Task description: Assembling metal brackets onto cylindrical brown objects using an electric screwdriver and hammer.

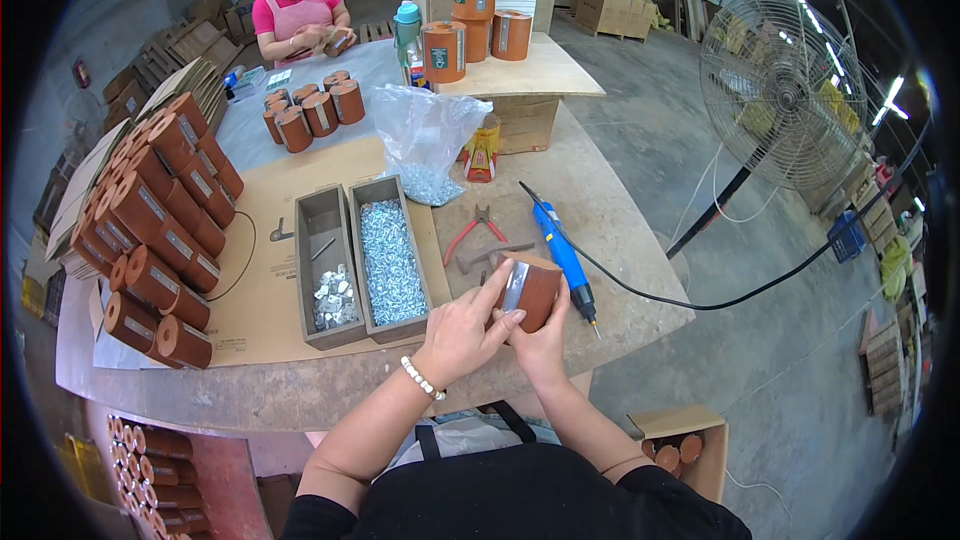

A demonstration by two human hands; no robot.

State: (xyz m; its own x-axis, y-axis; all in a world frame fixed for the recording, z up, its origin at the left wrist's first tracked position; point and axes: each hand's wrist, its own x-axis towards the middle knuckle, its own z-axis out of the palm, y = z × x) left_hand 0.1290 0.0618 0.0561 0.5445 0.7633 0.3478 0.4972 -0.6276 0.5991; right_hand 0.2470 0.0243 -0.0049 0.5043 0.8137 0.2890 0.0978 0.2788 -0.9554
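Note:
A reddish-brown wooden cylinder [542,296] with a silver metal strip down its side is held tilted above the table's front edge. My right hand [545,342] cups it from below and from the right, fingers closed round it. My left hand [458,338], with a beaded bracelet at the wrist, grips its left side; the index finger and thumb press along the strip. Just right of the cylinder lies a blue electric screwdriver [565,258]. A hammer [490,256] and red-handled pliers [474,232] lie beyond my hands.
Left of my hands stand two grey trays, one with screws [392,260], one with small metal pieces [336,298]. Stacked cylinders [150,210] line the left side. A plastic bag [425,140], a tin [482,152] and a floor fan [785,90] stand beyond. A co-worker [300,15] sits opposite.

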